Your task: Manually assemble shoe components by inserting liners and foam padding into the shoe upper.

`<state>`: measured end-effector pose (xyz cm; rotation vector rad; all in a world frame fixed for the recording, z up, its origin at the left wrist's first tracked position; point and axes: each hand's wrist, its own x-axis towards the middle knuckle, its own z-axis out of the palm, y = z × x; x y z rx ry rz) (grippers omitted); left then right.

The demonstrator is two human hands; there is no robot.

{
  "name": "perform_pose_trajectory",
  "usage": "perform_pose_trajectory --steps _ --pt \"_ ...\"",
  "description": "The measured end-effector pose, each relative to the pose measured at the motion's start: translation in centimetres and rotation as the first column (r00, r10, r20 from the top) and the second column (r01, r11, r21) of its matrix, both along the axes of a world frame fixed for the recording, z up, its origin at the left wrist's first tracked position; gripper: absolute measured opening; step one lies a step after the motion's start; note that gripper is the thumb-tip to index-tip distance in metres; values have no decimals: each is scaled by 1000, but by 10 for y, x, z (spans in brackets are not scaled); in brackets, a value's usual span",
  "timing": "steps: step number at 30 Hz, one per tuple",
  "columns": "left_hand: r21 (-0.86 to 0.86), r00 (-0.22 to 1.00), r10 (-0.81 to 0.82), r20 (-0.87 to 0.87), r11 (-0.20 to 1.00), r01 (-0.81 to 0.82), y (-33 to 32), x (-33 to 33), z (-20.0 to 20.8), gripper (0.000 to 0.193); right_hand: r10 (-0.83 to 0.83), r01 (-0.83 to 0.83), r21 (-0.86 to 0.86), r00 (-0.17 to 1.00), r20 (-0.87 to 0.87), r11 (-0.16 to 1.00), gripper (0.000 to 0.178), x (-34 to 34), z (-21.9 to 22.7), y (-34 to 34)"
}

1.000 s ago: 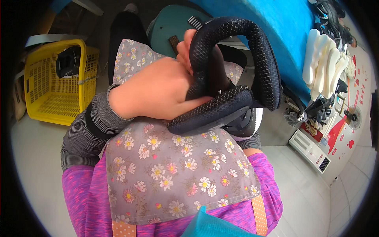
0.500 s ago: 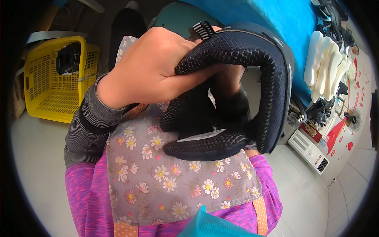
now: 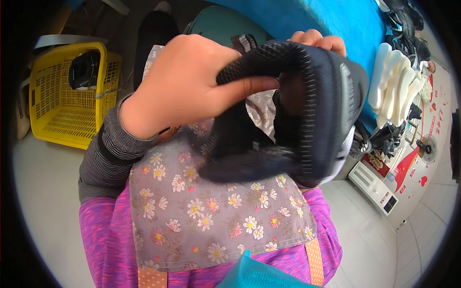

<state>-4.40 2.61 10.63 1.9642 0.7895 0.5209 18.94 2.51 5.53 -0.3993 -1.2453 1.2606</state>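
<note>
writing: red wall printing [image 3: 423, 181], too small to read. item: black shoe [image 3: 333, 86], striped tab [image 3: 249, 41], above flowered apron [image 3: 197, 209], right of left grip [image 3: 180, 89]. left grip: pinching collar, back of hand up, thumb in opening. right grip [image 3: 319, 41]: fingers curled over far edge, holding shoe.
</note>
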Motion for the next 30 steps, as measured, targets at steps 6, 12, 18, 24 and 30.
perform_pose_trajectory --steps 6,12,18,24,30 --pt "-34 757 116 643 992 -124 -39 49 -32 31 509 -679 -350 724 -466 645 16 -33 -23 6" --pt "-587 970 69 233 805 84 -22 7 -5 39 252 -491 -460 836 -488 740 15 -31 -20 -8" --pt "-518 931 135 340 853 65 -19 20 10 38 184 -372 -438 892 -413 819 16 -21 -3 -8" --pt "-700 864 82 498 625 344 -19 24 -3 27 272 -802 -210 417 -867 560 18 -58 -47 -3" --pt "-365 961 -22 276 922 126 7 20 -26 22 -14 -267 -585 903 -430 766 20 -20 -3 -11"
